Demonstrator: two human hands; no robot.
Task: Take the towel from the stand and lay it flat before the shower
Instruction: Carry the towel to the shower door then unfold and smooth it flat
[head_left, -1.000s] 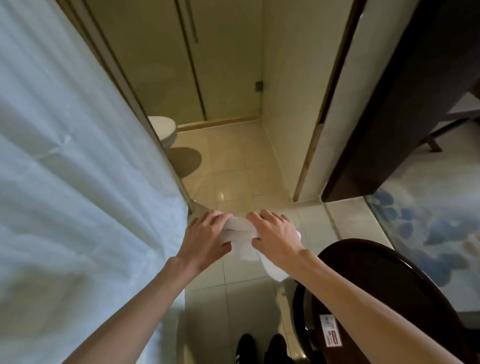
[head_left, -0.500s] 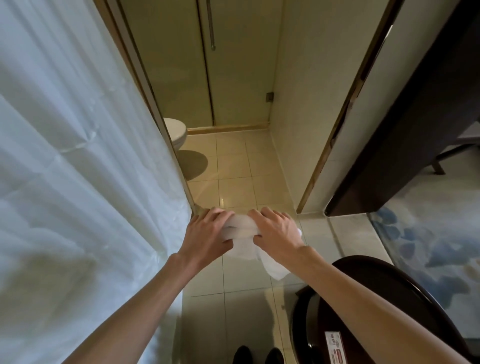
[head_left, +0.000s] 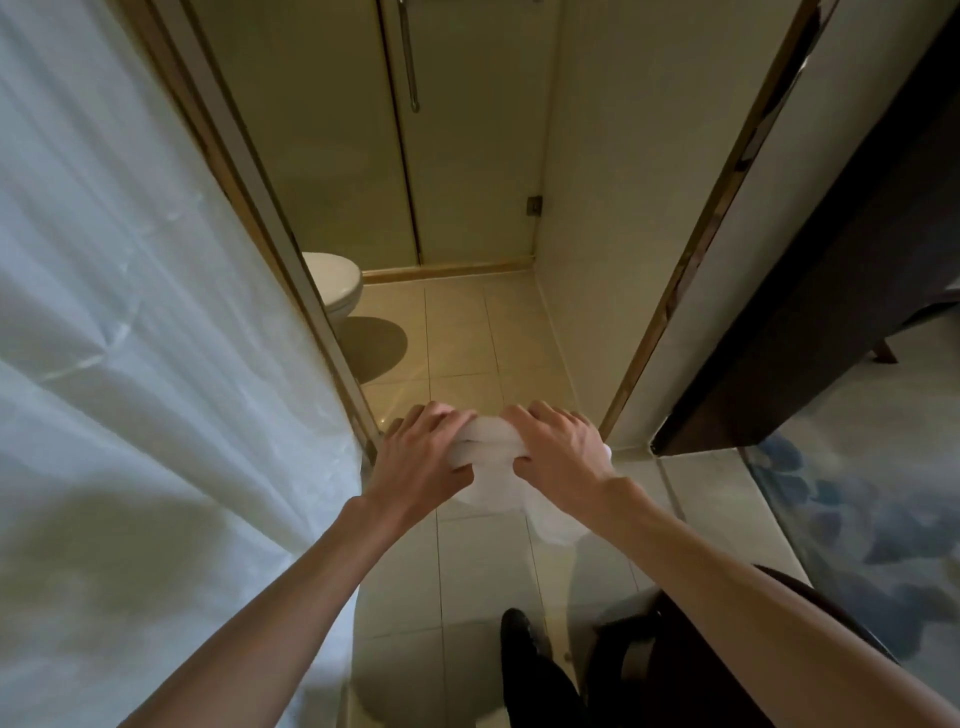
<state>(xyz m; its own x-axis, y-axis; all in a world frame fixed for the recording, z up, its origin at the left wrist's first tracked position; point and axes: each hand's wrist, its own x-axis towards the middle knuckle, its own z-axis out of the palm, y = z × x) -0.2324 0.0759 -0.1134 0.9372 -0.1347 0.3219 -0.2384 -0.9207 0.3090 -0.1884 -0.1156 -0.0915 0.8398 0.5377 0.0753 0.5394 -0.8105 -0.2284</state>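
The person holds a white towel (head_left: 488, 457) bunched between both hands, out in front of the body and above the tiled floor (head_left: 467, 571), at the doorway threshold. The left hand (head_left: 423, 457) grips the left end of the bundle, fingers curled over its top and thumb tucked under. The right hand (head_left: 558, 449) clasps the right end in the same way, knuckles up. The two hands sit close together with only a short stretch of folded cloth showing between them. A loose part of the towel hangs down below the right wrist, clear of the floor.

Relative to the towel: a white curtain (head_left: 156, 364) fills the space to its left, its edge just beside the left hand. Beyond the towel, further into the bathroom, the front of a white toilet (head_left: 337, 283) stands against the left side, and past that a glass shower door (head_left: 467, 156) with a vertical metal handle (head_left: 410, 57) closes the far end. To the right of the towel stands a dark wooden door (head_left: 831, 286), edge-on. Nearer the person than the towel, a black shoe (head_left: 519, 634) rests on the tiles, with a dark round table (head_left: 675, 665) beside it on the right, partly hidden by the right forearm.
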